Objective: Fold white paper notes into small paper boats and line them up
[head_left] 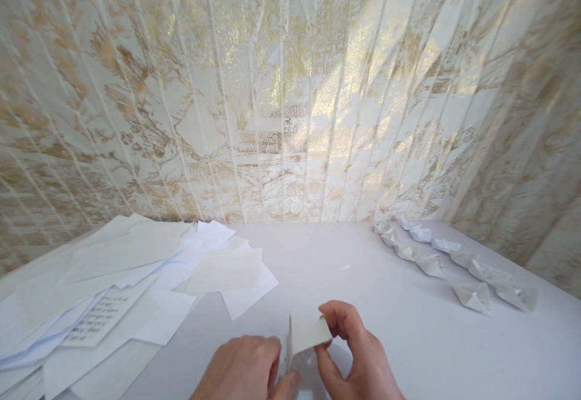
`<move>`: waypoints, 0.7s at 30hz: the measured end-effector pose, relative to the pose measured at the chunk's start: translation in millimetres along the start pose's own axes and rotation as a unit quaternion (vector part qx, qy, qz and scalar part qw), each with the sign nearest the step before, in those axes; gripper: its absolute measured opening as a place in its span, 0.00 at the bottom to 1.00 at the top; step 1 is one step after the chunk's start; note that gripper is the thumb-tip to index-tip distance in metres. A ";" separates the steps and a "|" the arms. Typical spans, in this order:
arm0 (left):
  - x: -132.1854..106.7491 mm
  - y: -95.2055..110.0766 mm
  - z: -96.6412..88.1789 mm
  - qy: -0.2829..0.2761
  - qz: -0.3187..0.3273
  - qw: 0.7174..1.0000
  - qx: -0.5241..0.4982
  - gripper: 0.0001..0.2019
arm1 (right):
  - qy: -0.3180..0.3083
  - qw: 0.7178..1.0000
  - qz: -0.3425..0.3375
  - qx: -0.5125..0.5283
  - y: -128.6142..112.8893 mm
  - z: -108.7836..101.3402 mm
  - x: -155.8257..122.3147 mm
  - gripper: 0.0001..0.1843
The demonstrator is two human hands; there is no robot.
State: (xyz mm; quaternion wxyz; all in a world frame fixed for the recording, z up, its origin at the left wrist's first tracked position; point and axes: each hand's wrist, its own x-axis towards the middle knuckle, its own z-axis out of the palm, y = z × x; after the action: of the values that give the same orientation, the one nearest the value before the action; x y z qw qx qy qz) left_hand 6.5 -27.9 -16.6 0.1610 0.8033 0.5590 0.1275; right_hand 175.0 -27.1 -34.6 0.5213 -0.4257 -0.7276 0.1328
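Observation:
A small folded piece of white paper (pixel 305 334) stands between both my hands just above the white table (pixel 318 261), near its front edge. My left hand (pixel 245 368) curls its fingers against the paper's lower left side. My right hand (pixel 351 351) pinches the paper's right flap between thumb and forefinger. The lower part of the paper is hidden behind my fingers.
A loose heap of white sheets (pixel 113 285), one with printed lines, covers the table's left side. Several folded paper boats (pixel 472 294) lie in a row at the right. A gold-patterned pleated curtain (pixel 290 85) hangs close behind the table.

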 end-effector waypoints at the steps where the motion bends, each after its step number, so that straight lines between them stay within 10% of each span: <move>1: -0.6 1.5 -4.8 0.002 0.006 1.000 -0.017 0.09 | -0.004 1.000 -0.005 -0.007 -0.5 -0.2 0.0 0.17; 8: -2.2 4.0 -7.1 0.094 0.120 0.968 -0.199 0.15 | -0.009 0.999 -0.033 -0.031 -3.8 -0.4 -1.5 0.13; 21: 10.8 -7.2 0.2 -0.094 0.013 0.815 -0.572 0.22 | 0.011 0.993 -0.110 -0.037 -5.3 4.7 -3.1 0.09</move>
State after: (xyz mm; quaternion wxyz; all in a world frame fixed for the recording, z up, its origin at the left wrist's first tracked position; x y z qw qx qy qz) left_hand 4.1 -15.5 -19.3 0.6412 0.5820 0.3570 0.3503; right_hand 168.7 -31.5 -35.3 0.5247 -0.3637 -0.7685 0.0426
